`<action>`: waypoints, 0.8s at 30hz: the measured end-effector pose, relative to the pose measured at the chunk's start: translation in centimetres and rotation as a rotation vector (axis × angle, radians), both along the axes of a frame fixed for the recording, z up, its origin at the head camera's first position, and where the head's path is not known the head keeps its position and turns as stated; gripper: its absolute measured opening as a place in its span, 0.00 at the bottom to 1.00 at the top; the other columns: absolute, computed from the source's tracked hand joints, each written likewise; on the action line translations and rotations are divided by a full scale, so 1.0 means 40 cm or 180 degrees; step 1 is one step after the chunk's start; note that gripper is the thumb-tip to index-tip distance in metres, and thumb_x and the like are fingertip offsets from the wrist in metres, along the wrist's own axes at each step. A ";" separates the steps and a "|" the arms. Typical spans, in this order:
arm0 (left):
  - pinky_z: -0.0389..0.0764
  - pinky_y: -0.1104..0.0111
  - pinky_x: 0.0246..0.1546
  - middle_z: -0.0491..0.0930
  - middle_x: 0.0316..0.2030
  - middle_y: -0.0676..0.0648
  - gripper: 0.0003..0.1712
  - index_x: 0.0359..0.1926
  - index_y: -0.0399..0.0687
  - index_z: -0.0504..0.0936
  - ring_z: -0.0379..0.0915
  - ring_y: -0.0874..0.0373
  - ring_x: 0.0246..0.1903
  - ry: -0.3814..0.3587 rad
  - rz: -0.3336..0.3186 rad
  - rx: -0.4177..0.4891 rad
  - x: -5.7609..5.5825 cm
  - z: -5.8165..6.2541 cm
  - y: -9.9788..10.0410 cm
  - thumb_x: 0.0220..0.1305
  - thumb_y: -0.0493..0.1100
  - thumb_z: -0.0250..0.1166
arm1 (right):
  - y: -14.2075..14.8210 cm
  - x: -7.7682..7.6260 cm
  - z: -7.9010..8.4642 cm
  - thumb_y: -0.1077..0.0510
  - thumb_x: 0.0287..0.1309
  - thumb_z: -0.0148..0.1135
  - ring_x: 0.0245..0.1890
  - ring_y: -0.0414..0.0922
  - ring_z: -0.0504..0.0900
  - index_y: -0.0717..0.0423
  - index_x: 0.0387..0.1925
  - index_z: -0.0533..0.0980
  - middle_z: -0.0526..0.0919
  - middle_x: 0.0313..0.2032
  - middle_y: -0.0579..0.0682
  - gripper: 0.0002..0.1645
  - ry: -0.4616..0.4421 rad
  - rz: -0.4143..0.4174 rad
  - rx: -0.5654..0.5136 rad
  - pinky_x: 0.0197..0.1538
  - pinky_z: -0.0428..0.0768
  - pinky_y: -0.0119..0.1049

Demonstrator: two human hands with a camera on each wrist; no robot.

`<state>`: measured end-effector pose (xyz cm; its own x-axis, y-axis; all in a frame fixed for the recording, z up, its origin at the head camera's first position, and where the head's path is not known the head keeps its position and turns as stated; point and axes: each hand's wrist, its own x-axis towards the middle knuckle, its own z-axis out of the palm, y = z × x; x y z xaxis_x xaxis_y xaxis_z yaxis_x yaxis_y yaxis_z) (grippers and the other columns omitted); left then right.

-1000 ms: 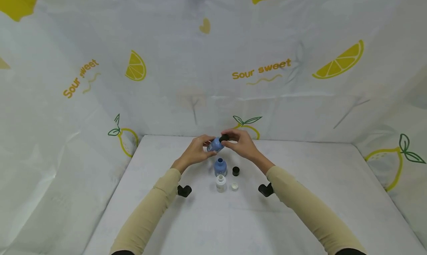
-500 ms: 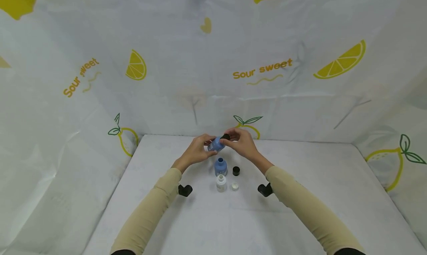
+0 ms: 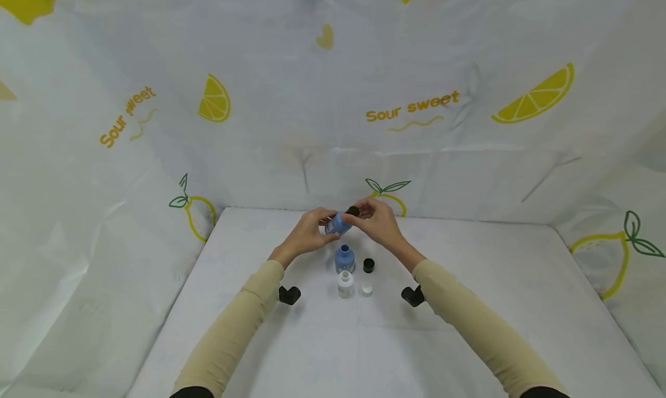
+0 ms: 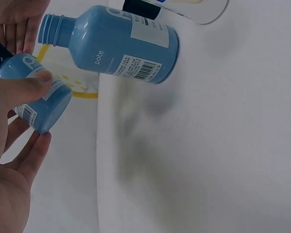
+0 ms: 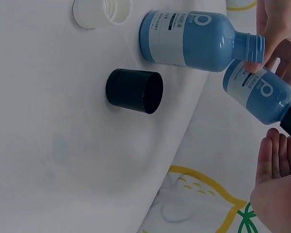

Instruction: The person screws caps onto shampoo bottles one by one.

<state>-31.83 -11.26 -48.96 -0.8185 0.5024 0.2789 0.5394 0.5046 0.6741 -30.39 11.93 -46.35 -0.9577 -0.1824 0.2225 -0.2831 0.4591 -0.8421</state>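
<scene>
My left hand (image 3: 308,231) grips a small blue bottle (image 3: 338,223), held tilted above the back of the table. The bottle's neck points up and to the right, with a black cap (image 3: 353,211) on that end. My right hand (image 3: 381,221) pinches this cap between thumb and fingers. In the right wrist view its fingers (image 5: 276,155) lie beside the cap, while the thumb is out of frame. Below the hands stands a larger uncapped blue bottle (image 3: 344,260). A loose black cap (image 3: 368,265) lies to its right.
An uncapped white bottle (image 3: 346,285) stands in front of the larger blue one. Its neighbour on the right is a white cap (image 3: 366,289). Behind the white table (image 3: 468,305) hangs a lemon-print sheet (image 3: 333,109). Black pieces (image 3: 289,295) jut from both sleeves.
The small bottle and its cap have risen slightly and shifted a little right. My right thumb and fingers have shifted around the cap. The things standing on the table stay put.
</scene>
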 end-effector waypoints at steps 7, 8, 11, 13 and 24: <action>0.91 0.56 0.62 0.87 0.57 0.37 0.32 0.67 0.36 0.83 0.86 0.45 0.55 -0.0026 0.0019 -0.0037 -0.002 -0.001 0.002 0.64 0.37 0.80 | 0.027 -0.005 0.009 0.68 0.71 0.67 0.70 0.65 0.80 0.70 0.69 0.75 0.81 0.67 0.68 0.28 0.0159 0.0810 -0.0316 0.79 0.78 0.54; 0.91 0.56 0.62 0.87 0.57 0.37 0.31 0.67 0.36 0.83 0.86 0.45 0.55 -0.0021 0.0023 -0.0043 -0.002 -0.003 0.001 0.63 0.37 0.80 | 0.030 -0.006 0.008 0.71 0.70 0.64 0.71 0.65 0.79 0.71 0.69 0.75 0.81 0.68 0.69 0.28 0.0194 0.0922 -0.0345 0.80 0.76 0.55; 0.91 0.56 0.62 0.87 0.56 0.37 0.31 0.66 0.36 0.83 0.86 0.45 0.54 0.0000 0.0028 -0.0039 -0.001 -0.008 0.001 0.63 0.36 0.80 | 0.033 -0.008 0.005 0.77 0.68 0.59 0.72 0.66 0.79 0.72 0.68 0.76 0.81 0.67 0.69 0.28 0.0273 0.1103 -0.0371 0.80 0.75 0.56; 0.91 0.56 0.61 0.87 0.56 0.37 0.31 0.66 0.35 0.83 0.87 0.45 0.54 0.0022 0.0022 -0.0019 0.000 -0.009 0.002 0.62 0.36 0.80 | 0.034 -0.009 0.003 0.78 0.67 0.58 0.70 0.66 0.80 0.72 0.66 0.77 0.82 0.66 0.70 0.27 0.0292 0.1134 -0.0395 0.79 0.76 0.57; 0.91 0.57 0.61 0.87 0.57 0.36 0.32 0.66 0.34 0.83 0.87 0.44 0.54 0.0069 -0.0006 -0.0009 0.003 -0.005 -0.003 0.62 0.35 0.80 | 0.024 -0.013 -0.002 0.74 0.69 0.63 0.64 0.65 0.84 0.71 0.64 0.80 0.84 0.62 0.72 0.23 0.0233 0.1056 -0.0417 0.76 0.80 0.56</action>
